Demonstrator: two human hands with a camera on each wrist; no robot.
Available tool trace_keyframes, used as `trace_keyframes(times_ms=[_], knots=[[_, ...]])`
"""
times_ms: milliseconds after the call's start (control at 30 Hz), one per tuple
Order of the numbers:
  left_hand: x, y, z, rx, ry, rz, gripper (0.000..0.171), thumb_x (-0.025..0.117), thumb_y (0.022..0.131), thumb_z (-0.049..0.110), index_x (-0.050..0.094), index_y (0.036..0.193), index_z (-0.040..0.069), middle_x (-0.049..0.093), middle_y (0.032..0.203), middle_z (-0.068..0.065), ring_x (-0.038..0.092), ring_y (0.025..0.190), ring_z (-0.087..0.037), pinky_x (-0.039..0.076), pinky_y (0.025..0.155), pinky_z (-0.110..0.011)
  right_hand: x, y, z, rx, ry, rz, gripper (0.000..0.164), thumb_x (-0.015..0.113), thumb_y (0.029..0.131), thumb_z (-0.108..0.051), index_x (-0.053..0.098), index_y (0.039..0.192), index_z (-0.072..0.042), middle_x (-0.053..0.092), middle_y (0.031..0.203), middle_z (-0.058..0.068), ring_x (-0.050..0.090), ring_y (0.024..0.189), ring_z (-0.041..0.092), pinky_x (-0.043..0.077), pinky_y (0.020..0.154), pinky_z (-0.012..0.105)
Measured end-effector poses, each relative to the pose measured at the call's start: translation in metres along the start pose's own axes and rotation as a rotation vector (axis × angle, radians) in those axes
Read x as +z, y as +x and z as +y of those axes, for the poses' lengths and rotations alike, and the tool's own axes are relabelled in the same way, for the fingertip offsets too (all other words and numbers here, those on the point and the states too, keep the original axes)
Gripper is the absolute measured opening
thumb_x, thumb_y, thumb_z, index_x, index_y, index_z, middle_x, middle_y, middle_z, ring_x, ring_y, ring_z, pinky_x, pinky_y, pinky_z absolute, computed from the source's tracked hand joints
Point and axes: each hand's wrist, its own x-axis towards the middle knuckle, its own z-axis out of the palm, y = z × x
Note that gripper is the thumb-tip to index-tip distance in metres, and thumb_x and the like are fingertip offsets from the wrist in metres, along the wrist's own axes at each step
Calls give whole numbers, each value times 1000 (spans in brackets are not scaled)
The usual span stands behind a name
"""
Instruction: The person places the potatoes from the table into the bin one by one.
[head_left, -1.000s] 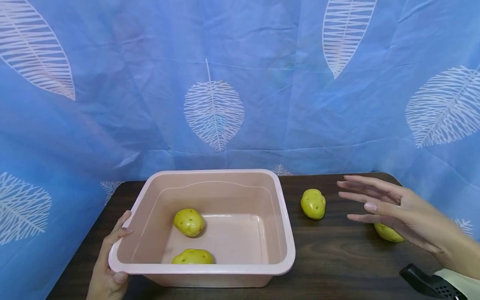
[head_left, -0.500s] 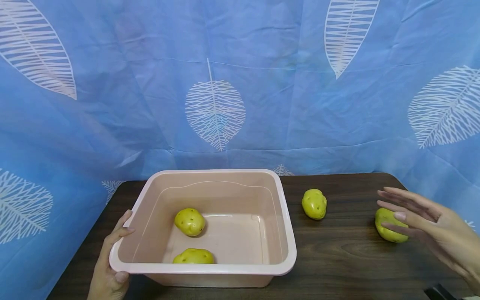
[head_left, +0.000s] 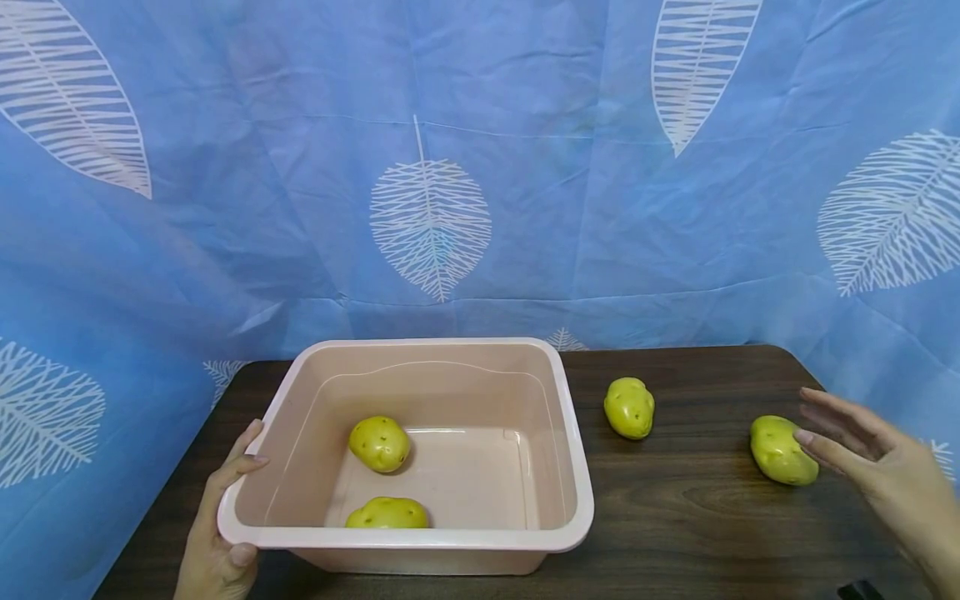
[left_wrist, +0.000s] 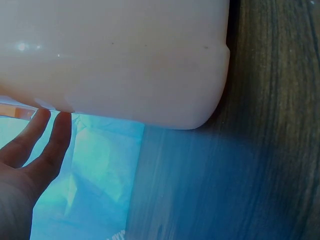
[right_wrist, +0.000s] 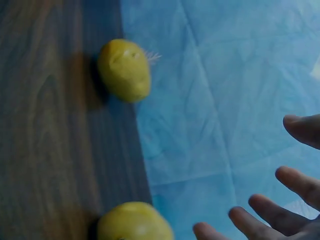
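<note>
A pink plastic basin (head_left: 442,537) stands on the table, and my left hand (head_left: 221,517) grips its near left corner, thumb below the rim and fingers along the left side. In the left wrist view, fingers (left_wrist: 52,145) touch the basin's wall (left_wrist: 125,70). Inside lie two yellow-green potatoes, one potato (head_left: 379,444) at mid-left and another potato (head_left: 387,513) partly hidden by the front rim. My right hand (head_left: 885,467), fingers spread and holding nothing, is just right of a potato (head_left: 783,450) on the table. Another potato (head_left: 629,408) lies between that one and the basin.
A dark wood-grain table (head_left: 690,533) carries everything. Behind it hangs a blue cloth (head_left: 525,208) with white leaf prints, reaching down to the table's back edge. A black strap piece (head_left: 860,590) shows near the right wrist.
My right hand has moved to the right, uncovering the rightmost potato, which stays on the table. My left hand and the basin look the same.
</note>
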Motion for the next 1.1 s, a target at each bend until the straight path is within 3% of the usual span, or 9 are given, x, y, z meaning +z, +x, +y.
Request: trace_keyframes(times_ms=[200, 333, 367, 433, 533, 600, 667, 767, 1100], knots=[[-1, 2, -3, 71, -39, -30, 66, 64, 105, 26, 33, 149, -12, 11, 175, -18, 19, 156, -30, 34, 114, -23, 17, -3, 6, 69, -184, 110, 71, 65, 104, -38, 29, 165, -33, 29, 173, 8, 39, 124, -22, 48, 101, 21], [-1, 3, -4, 87, -31, -31, 65, 64, 105, 27, 34, 149, -12, 12, 174, -19, 20, 155, -30, 34, 114, -23, 26, -2, 13, 38, -181, 200, 68, 71, 101, -33, 39, 162, -30, 33, 170, -4, 40, 129, -20, 40, 82, 0], [-1, 3, -5, 93, -31, -33, 65, 64, 105, 27, 34, 148, -12, 12, 174, -19, 20, 155, -30, 33, 114, -24, 28, -1, 15, 32, -177, 215, 68, 72, 101, -32, 41, 161, -29, 33, 170, -5, 41, 136, -13, 37, 78, -2], [-1, 3, -5, 94, -33, -34, 65, 64, 105, 27, 35, 148, -12, 12, 174, -19, 20, 155, -30, 33, 114, -24, 31, 1, 19, 44, -176, 231, 68, 71, 101, -33, 40, 162, -26, 28, 173, -2, 34, 155, 11, 43, 100, 7], [0, 3, -5, 101, -40, -37, 65, 64, 105, 26, 35, 148, -12, 13, 174, -19, 20, 155, -30, 33, 115, -24, 34, 6, 27, 64, -221, 232, 71, 70, 101, -35, 40, 162, -15, 23, 174, 15, 29, 152, 50, 46, 100, 13], [1, 3, -5, 99, -39, -35, 65, 64, 105, 27, 35, 148, -12, 13, 174, -19, 20, 155, -30, 33, 115, -24, 35, 9, 30, 78, -250, 223, 72, 69, 102, -35, 39, 161, -7, 22, 172, 26, 30, 145, 59, 49, 108, 41], [1, 3, -5, 95, -36, -32, 65, 64, 105, 28, 35, 148, -11, 13, 174, -19, 20, 155, -30, 33, 115, -24, 36, 12, 34, 76, -274, 211, 72, 69, 102, -34, 39, 159, 0, 24, 168, 32, 28, 144, 62, 47, 108, 47], [0, 3, -6, 98, -23, -30, 66, 65, 104, 29, 36, 148, -11, 13, 174, -19, 20, 155, -30, 32, 115, -23, 38, 17, 37, 67, -298, 181, 69, 67, 104, -31, 39, 157, 4, 25, 165, 37, 26, 143, 65, 31, 99, 78], [0, 3, -6, 113, -13, -30, 67, 67, 103, 29, 37, 147, -11, 15, 173, -20, 21, 155, -30, 32, 115, -23, 41, 26, 50, -7, -393, 98, 71, 70, 101, -30, 41, 155, 6, 29, 157, 44, 35, 128, 67, 37, 82, 73]])
